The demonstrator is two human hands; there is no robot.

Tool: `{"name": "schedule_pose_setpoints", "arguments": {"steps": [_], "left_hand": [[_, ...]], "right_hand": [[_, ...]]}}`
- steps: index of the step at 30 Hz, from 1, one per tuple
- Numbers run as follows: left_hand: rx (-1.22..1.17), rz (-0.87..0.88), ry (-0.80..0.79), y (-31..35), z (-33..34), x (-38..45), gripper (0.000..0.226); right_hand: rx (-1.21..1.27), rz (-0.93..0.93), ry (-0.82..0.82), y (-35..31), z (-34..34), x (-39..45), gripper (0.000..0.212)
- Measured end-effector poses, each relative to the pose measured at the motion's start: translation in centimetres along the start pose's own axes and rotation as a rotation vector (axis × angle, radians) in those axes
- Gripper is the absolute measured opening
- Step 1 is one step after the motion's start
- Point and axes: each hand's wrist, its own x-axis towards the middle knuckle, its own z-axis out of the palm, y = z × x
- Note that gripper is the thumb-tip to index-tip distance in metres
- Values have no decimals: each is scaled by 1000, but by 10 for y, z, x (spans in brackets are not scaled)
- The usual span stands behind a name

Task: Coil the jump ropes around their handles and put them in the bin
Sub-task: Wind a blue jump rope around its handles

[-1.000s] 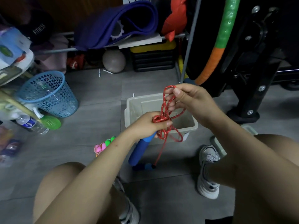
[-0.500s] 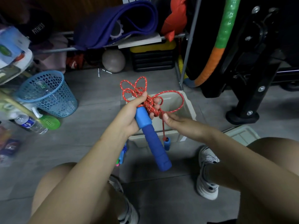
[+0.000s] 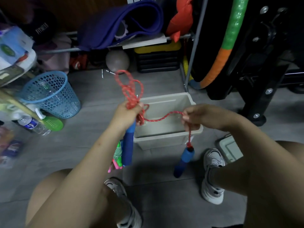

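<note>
My left hand (image 3: 125, 112) grips the top of a blue foam handle (image 3: 127, 145) together with a bunch of red rope loops (image 3: 130, 86) that stick up above the fist. From there the red rope (image 3: 162, 117) runs right to my right hand (image 3: 202, 116), which pinches it. Below that hand the second blue handle (image 3: 183, 160) hangs on the rope, near the floor. Both hands are above the beige bin (image 3: 169, 139), which looks empty. A second jump rope, green and pink (image 3: 117, 155), lies on the floor behind the left handle, partly hidden.
A blue mesh basket (image 3: 49, 94) stands at the left with a water bottle (image 3: 32, 125) and a green disc (image 3: 52, 123) beside it. Shelving with a purple mat (image 3: 121, 22) is behind the bin. Black gym equipment (image 3: 256, 63) stands at the right, and a bin lid (image 3: 230, 148) lies by my right shoe.
My right hand has pulled a stretch of rope out to the right, away from the left hand. The second blue handle now hangs below the right hand. The left handle has swung upright.
</note>
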Motion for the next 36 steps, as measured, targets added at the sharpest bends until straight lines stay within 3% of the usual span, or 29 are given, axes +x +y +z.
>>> {"name": "schedule_pose_setpoints", "arguments": {"steps": [2, 4, 6, 14, 19, 22, 26, 32, 36], "left_hand": [[48, 41, -219, -4, 8, -10, 11], [-54, 1, -420, -4, 17, -21, 12], [-102, -12, -503, -4, 28, -29, 21], [-15, 66, -396, -3, 44, -32, 4], [-128, -116, -245, 1, 42, -25, 15], [-287, -266, -244, 4, 35, -16, 17], [-484, -386, -335, 12, 28, -17, 21], [-701, -481, -343, 12, 23, -12, 20], [-732, -529, -371, 11, 23, -15, 19]], "right_hand": [[326, -105, 100, -10, 5, 0, 20], [457, -182, 153, -17, 10, 3, 17], [507, -232, 188, -22, 15, 7, 16], [531, -255, 341, -28, 23, 13, 21], [303, -113, 537, -22, 23, 10, 12], [146, -16, 407, -11, 28, 5, 18], [194, 32, 227, 4, 37, 4, 32], [245, -4, 150, 11, 44, 6, 16], [246, 39, 109, 9, 51, 10, 49]]}}
